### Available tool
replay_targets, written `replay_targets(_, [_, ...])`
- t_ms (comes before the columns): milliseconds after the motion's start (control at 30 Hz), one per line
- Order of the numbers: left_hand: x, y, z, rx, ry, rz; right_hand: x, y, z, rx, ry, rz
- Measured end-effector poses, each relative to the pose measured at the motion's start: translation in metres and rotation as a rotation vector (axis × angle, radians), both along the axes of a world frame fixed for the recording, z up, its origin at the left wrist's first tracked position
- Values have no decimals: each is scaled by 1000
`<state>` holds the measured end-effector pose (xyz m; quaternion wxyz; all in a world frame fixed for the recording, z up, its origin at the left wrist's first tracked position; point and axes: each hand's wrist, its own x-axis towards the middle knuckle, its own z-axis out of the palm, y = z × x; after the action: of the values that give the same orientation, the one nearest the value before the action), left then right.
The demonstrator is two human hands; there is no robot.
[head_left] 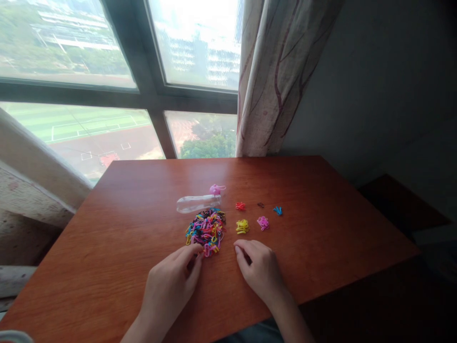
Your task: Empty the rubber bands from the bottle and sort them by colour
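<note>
A mixed pile of small colourful elastic hair bands [206,228] lies on the table. At its near edge is my left hand [173,276], thumb and forefinger pinched against the bands; what is between the tips is hard to see. My right hand [260,269] rests to the right of the pile, its thumb and forefinger drawn together, and anything in them is too small to make out. Just beyond it sit a yellow cluster of bands [242,226] and a pink cluster [263,223]. Farther back are a red cluster [240,206], a small dark cluster [260,205] and a blue cluster [278,210].
A clear plastic bottle [194,204] lies on its side behind the pile, with a pink cap [214,189] by its neck. The brown wooden table [107,238] reaches to a window and a patterned curtain [274,76]. A white curved rim [16,336] shows at the lower left.
</note>
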<state>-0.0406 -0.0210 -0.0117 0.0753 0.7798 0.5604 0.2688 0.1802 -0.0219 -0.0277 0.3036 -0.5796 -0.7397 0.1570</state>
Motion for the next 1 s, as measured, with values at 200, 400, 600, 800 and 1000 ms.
replay_targets(200, [1,14,14,-6,-67,6,0,0,0,-3,1,4])
replay_targets(400, [39,73,60,-57,157,-129,0,-1,0,-11,-10,0])
replay_targets(600, [84,125,66,-157,341,-207,0,0,-1,-6,18,1])
replay_targets(800, [101,139,51,-262,447,-193,1,0,-4,-7,59,8])
replay_targets(1000, [100,138,58,-298,454,-194,1,0,-6,-19,67,19])
